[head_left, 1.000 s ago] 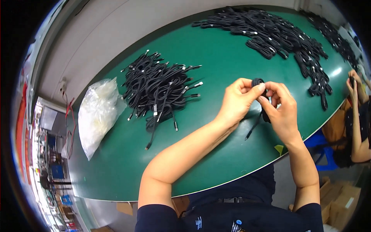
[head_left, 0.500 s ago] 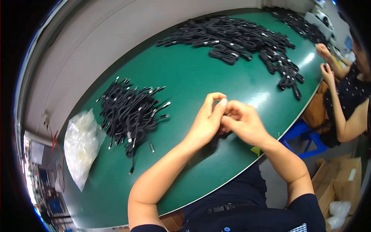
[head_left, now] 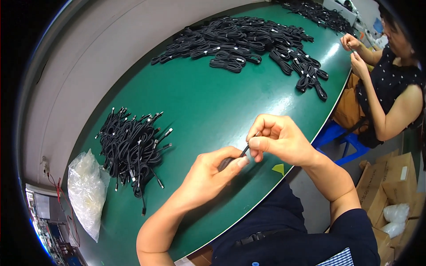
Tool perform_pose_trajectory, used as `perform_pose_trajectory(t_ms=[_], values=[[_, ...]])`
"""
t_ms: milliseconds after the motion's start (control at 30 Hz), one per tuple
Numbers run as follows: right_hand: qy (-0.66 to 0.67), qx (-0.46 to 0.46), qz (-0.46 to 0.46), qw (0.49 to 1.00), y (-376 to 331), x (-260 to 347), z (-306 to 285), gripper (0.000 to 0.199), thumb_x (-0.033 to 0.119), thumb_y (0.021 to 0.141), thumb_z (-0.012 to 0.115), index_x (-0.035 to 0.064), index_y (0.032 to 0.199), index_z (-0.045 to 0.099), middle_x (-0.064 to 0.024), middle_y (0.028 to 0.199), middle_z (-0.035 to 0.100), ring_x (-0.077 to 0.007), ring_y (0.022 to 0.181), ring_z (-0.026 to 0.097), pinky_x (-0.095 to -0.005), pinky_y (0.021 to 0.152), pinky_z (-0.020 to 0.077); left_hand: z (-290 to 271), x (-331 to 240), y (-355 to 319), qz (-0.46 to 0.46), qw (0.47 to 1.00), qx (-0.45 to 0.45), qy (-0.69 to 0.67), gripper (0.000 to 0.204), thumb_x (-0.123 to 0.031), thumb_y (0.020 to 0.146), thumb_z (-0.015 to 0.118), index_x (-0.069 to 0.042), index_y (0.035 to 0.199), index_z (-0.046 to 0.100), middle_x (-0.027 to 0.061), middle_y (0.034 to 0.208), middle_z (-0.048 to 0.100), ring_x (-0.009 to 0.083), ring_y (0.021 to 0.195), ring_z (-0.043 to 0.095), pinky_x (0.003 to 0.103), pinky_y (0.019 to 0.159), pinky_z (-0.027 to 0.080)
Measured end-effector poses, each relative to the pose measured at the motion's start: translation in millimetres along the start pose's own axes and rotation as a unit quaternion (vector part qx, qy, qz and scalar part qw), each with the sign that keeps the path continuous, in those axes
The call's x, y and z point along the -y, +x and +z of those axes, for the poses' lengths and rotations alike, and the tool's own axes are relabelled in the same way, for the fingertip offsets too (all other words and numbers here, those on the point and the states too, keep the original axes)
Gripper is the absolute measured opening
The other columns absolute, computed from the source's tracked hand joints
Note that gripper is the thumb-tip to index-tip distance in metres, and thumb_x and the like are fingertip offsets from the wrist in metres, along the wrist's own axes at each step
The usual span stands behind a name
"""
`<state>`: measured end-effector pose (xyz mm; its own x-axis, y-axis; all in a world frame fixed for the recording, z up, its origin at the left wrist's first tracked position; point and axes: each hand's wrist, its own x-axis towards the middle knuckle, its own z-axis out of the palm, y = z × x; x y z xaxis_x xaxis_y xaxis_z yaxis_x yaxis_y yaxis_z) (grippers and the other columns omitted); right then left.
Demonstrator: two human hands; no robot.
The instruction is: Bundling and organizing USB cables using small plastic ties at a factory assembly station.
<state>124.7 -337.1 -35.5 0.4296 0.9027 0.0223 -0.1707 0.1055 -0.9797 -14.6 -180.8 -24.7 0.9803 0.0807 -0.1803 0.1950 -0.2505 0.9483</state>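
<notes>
My left hand (head_left: 208,173) is closed round a coiled black cable (head_left: 226,163), much of which is hidden by the fingers. The fingertips of my right hand (head_left: 282,138) pinch the same cable close to its end. A small pale, translucent piece (head_left: 250,156) shows between both hands; its kind is unclear. To the left lies a heap of black cables (head_left: 128,148) with metal plugs sticking out. Beside that heap sits a clear plastic bag (head_left: 87,190) with pale contents.
Bundled black cables (head_left: 239,37) spread over the far side of the green table (head_left: 177,99). A yellow-green tag (head_left: 278,168) lies near the table edge. At right, a co-worker (head_left: 390,84) sits by a blue stool (head_left: 335,139); cardboard boxes (head_left: 397,177) stand below.
My hands have drawn apart, the left moving toward me and leftward, so the cable between them now shows. The whole view has shifted slightly.
</notes>
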Motion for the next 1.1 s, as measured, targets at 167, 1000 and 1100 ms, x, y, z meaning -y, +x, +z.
perform_pose_trajectory(t_ms=[167, 1000, 1100], values=[[0.006, 0.018, -0.007, 1.0, -21.8, 11.3, 17.6, 0.008, 0.0, 0.088, 0.057, -0.0026, 0.093, 0.051, -0.0078, 0.078, 0.061, -0.0104, 0.068, 0.06, -0.024, 0.061, 0.0502, 8.9, -13.0, -18.7, 0.05, 0.999, 0.02, -0.007, 0.019, -0.019, 0.095, 0.054, -0.002, 0.092, 0.062, 0.0049, 0.069, 0.057, 0.0103, 0.062, 0.054, 0.028, 0.056, 0.043], [-0.652, -0.375, -0.014, 0.659, 180.0, -43.1, -155.1, 0.041, 0.025, 0.079, 0.069, 0.0124, 0.113, 0.05, -0.0165, 0.109, 0.053, -0.0342, 0.096, 0.06, -0.0441, 0.08, 0.0499, -155.8, 51.5, -47.0, -0.036, 0.791, -0.379, 0.479, 0.05, -0.035, 0.096, 0.046, -0.008, 0.138, 0.04, 0.0198, 0.14, 0.04, 0.0349, 0.134, 0.032, 0.045, 0.111, 0.02], [-0.677, -0.357, -0.069, 0.64, 171.8, -44.2, -177.7, 0.026, 0.018, 0.08, 0.065, 0.0109, 0.102, 0.052, -0.0173, 0.098, 0.056, -0.0366, 0.085, 0.062, -0.0462, 0.074, 0.0507, -131.5, 32.8, -41.8, 0.022, 0.761, -0.372, 0.53, 0.046, -0.027, 0.093, 0.053, -0.008, 0.134, 0.045, 0.0182, 0.137, 0.042, 0.0331, 0.131, 0.036, 0.045, 0.109, 0.022]])
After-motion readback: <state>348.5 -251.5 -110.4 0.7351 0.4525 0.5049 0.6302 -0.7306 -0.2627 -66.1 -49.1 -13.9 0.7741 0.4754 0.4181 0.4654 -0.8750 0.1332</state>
